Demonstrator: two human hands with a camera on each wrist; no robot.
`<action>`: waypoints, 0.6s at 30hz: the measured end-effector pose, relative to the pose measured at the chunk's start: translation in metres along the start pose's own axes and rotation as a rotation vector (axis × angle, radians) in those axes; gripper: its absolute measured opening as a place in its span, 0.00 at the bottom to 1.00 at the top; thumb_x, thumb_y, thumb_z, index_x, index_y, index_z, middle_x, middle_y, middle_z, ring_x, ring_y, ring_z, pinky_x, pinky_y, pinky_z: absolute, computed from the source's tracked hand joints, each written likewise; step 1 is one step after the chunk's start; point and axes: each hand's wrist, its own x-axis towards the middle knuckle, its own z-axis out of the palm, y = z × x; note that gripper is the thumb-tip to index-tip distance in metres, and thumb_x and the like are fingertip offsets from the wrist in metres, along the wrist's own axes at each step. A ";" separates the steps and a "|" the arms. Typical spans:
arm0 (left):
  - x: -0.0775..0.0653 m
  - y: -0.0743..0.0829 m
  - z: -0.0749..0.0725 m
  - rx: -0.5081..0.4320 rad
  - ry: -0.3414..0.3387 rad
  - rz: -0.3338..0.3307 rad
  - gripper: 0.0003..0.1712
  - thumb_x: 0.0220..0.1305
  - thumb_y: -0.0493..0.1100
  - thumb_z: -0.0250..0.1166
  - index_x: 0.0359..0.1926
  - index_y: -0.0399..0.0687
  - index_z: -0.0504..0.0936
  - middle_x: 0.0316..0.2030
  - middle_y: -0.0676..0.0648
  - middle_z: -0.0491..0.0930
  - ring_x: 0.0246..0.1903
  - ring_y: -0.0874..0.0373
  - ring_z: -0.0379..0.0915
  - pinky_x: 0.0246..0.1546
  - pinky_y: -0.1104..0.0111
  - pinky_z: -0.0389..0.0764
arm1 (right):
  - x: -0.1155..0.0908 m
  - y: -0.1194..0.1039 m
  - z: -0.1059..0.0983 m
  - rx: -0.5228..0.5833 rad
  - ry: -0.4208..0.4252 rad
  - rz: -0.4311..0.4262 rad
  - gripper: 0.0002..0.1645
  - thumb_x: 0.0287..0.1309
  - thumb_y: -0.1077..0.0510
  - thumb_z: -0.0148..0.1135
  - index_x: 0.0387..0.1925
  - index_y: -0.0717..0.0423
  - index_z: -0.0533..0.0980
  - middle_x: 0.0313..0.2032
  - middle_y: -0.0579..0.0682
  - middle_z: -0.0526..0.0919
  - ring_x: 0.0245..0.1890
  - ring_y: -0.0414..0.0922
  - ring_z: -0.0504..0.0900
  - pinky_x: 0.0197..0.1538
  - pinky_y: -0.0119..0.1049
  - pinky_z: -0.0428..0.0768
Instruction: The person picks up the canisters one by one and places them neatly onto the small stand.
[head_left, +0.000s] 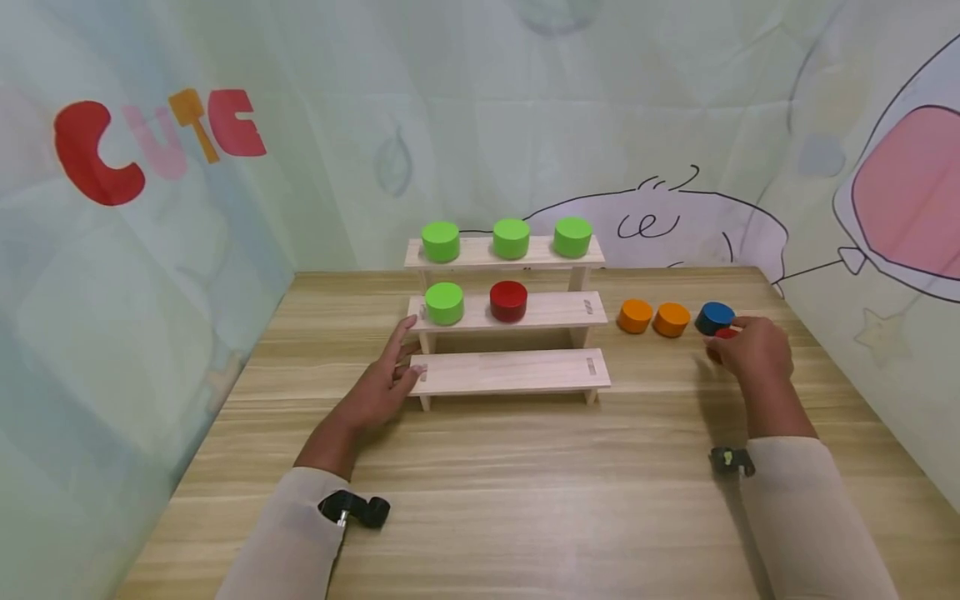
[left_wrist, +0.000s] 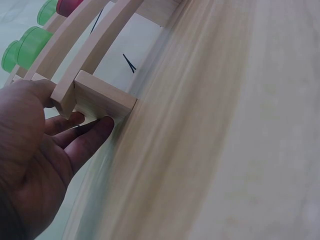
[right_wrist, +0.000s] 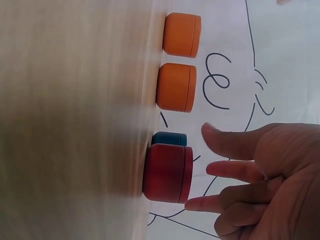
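Observation:
My left hand rests at the left end of a three-step wooden display rack, its thumb on the lowest shelf and its fingers loosely extended beside the side support. At the right, my right hand reaches over a small red lidded jar standing on the table. Its thumb is apart from the jar in the right wrist view, and one fingertip is at the lid's edge. A blue jar stands just behind the red one. Two orange jars, one nearer and another, stand to the left.
Three green jars, one of them central, line the top shelf. On the middle shelf are a green jar and another red jar. A printed curtain hangs behind the wooden table.

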 end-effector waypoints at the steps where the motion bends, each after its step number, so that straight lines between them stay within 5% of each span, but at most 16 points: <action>1: 0.000 0.000 0.000 0.000 -0.001 0.000 0.45 0.88 0.42 0.51 0.89 0.70 0.36 0.83 0.28 0.59 0.71 0.29 0.77 0.70 0.35 0.77 | 0.000 0.001 0.000 0.003 -0.004 0.000 0.45 0.72 0.47 0.72 0.80 0.61 0.67 0.72 0.75 0.72 0.59 0.67 0.74 0.50 0.50 0.80; 9: -0.001 0.003 -0.001 -0.010 -0.010 -0.009 0.45 0.88 0.42 0.51 0.89 0.71 0.35 0.83 0.28 0.59 0.72 0.29 0.76 0.71 0.35 0.76 | 0.001 0.006 0.001 -0.021 0.004 -0.021 0.35 0.71 0.46 0.72 0.70 0.63 0.78 0.68 0.73 0.78 0.54 0.64 0.77 0.42 0.45 0.77; 18: -0.001 0.001 -0.001 -0.009 -0.010 0.008 0.45 0.88 0.42 0.51 0.89 0.71 0.35 0.83 0.27 0.59 0.71 0.29 0.76 0.71 0.35 0.77 | 0.003 0.005 0.002 -0.065 -0.014 0.001 0.35 0.74 0.50 0.71 0.75 0.59 0.75 0.69 0.75 0.76 0.53 0.65 0.76 0.42 0.46 0.77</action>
